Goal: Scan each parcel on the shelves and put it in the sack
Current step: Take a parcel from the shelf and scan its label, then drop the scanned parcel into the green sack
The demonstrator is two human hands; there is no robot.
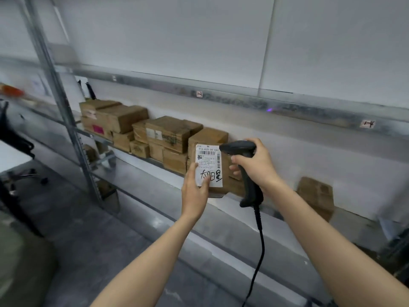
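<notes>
Up close at a metal shelf (223,206), a person works a brown parcel (231,189) held between both hands, at the shelf's front edge; whether it rests on the board cannot be told. The left hand (194,189) grips the parcel's lower left side, fingers up beside its white label (208,162) and thumb laid over the handwritten characters at the label's foot. The right hand (254,165) is wrapped round the handle of a black scanner (239,148), just right of the parcel, with the scanner's head level with the label's upper right corner and almost touching it. A coiled cable (261,240) drops from the handle between the two forearms. Behind and left of the parcel, more brown boxes (168,134) are stacked along the same shelf against the white wall. Well apart on the right, another parcel (315,193) leans against the wall, blurred.
</notes>
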